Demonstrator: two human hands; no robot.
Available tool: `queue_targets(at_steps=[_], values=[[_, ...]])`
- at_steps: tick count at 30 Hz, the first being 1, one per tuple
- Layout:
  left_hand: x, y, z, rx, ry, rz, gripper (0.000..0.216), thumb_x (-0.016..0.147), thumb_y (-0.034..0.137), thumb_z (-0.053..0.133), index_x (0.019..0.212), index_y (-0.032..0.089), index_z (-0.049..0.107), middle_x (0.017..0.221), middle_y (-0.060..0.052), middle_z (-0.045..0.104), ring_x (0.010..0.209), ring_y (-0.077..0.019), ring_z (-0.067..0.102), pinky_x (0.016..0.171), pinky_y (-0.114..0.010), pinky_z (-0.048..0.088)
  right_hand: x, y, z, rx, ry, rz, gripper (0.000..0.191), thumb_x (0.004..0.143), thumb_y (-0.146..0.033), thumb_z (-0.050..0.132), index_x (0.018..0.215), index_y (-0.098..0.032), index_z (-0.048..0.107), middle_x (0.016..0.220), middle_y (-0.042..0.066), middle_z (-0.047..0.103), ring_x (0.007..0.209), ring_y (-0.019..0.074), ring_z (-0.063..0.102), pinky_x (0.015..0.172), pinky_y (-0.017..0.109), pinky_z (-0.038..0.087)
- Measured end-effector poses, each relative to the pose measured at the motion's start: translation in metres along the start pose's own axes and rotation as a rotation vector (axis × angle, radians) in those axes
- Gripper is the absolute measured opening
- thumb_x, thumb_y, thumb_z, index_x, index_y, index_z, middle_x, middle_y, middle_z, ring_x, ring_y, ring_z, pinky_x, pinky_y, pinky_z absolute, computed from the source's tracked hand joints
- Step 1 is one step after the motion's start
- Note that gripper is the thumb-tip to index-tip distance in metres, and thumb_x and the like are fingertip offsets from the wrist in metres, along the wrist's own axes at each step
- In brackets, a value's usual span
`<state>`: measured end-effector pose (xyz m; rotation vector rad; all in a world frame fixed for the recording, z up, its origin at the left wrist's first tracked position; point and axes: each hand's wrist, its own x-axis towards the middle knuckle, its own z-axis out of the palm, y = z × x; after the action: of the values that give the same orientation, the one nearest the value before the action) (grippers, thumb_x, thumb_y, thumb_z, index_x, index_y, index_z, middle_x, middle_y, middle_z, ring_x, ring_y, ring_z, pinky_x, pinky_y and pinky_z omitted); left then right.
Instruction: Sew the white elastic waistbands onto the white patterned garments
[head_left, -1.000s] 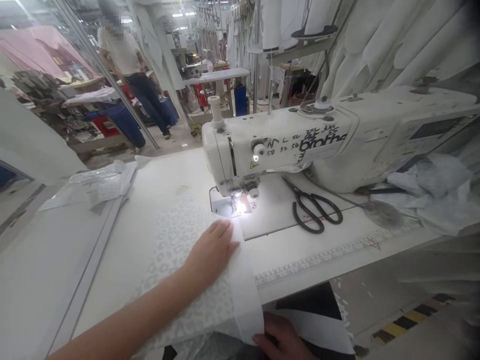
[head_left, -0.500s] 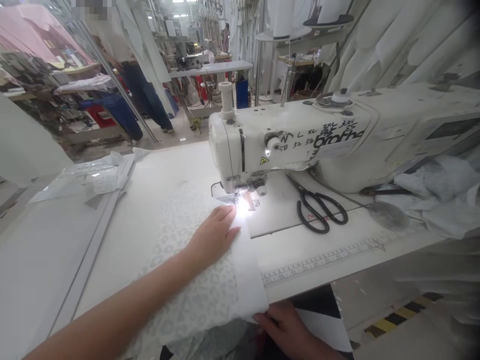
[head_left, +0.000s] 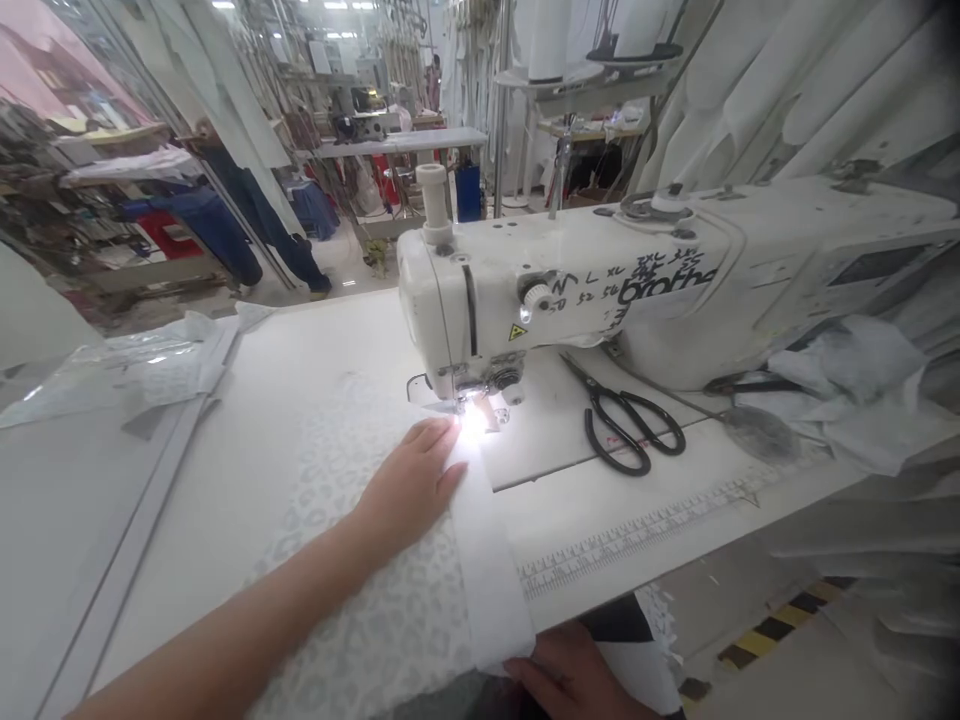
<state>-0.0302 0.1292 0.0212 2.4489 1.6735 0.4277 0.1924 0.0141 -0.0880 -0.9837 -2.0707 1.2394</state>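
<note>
A white sewing machine stands on the table, its lamp glaring at the needle area. Under its presser foot runs leopard-print fabric with a plain white strip along its right edge. My left hand lies flat on the fabric, fingertips close to the foot, pressing the cloth down. Down at the table's front edge, my right hand pinches the lower end of the fabric by the white strip; some of its fingers are hidden beneath.
Black-handled scissors lie right of the needle, behind a printed ruler. Crumpled white cloth sits at the right. Clear plastic packaging lies on the left. A person in dark trousers stands beyond the table.
The camera view has turned slightly, so the machine and table appear further left. My left hand stays flat by the foot, and my right hand keeps hold of the fabric's lower end.
</note>
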Motion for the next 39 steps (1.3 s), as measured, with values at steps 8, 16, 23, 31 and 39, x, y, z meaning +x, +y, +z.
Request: queue_targets(at_steps=[8, 16, 23, 31, 39], values=[[-0.047, 0.032, 0.006, -0.013, -0.042, -0.004, 0.043, 0.088, 0.036, 0.041, 0.128, 0.02, 0.042, 0.134, -0.006, 0.043, 0.126, -0.0255, 0.037, 0.104, -0.044, 0.037, -0.014, -0.009, -0.008, 0.037, -0.053, -0.075, 0.028, 0.09, -0.031, 0.043, 0.088, -0.017, 0.067, 0.085, 0.009, 0.066, 0.079, 0.0184, 0.06, 0.071, 0.025, 0.047], [-0.03, 0.015, 0.003, 0.028, -0.077, 0.031, 0.043, 0.089, 0.034, 0.039, 0.128, 0.016, 0.04, 0.137, -0.008, 0.04, 0.13, -0.0239, 0.03, 0.107, -0.044, 0.031, -0.007, -0.03, -0.015, 0.061, 0.024, -0.067, 0.024, 0.089, -0.024, 0.045, 0.078, -0.018, 0.066, 0.078, 0.006, 0.064, 0.074, 0.0162, 0.059, 0.066, 0.025, 0.047], [0.007, -0.009, -0.005, 0.042, -0.065, 0.048, 0.043, 0.088, 0.033, 0.04, 0.125, 0.013, 0.042, 0.132, -0.011, 0.044, 0.125, -0.0227, 0.035, 0.106, -0.041, 0.032, -0.005, -0.035, -0.007, 0.184, 0.19, -0.02, 0.023, 0.088, -0.022, 0.049, 0.07, -0.017, 0.062, 0.069, 0.002, 0.058, 0.064, 0.0133, 0.055, 0.057, 0.023, 0.043], [-0.042, 0.018, -0.004, 0.007, -0.002, -0.014, 0.045, 0.09, 0.037, 0.038, 0.13, 0.015, 0.035, 0.138, -0.009, 0.036, 0.131, -0.0213, 0.028, 0.109, -0.041, 0.03, -0.011, -0.044, -0.008, 0.244, 0.258, -0.016, 0.017, 0.085, -0.018, 0.051, 0.071, -0.016, 0.059, 0.068, 0.001, 0.051, 0.063, 0.0122, 0.051, 0.056, 0.023, 0.038], [-0.05, 0.01, 0.001, -0.005, 0.007, -0.009, 0.049, 0.09, 0.039, 0.037, 0.133, 0.015, 0.033, 0.139, -0.01, 0.036, 0.132, -0.0236, 0.026, 0.109, -0.045, 0.027, -0.011, -0.049, -0.012, 0.197, 0.251, 0.009, 0.019, 0.086, -0.019, 0.049, 0.067, -0.016, 0.054, 0.063, -0.001, 0.048, 0.059, 0.0109, 0.046, 0.055, 0.022, 0.035]])
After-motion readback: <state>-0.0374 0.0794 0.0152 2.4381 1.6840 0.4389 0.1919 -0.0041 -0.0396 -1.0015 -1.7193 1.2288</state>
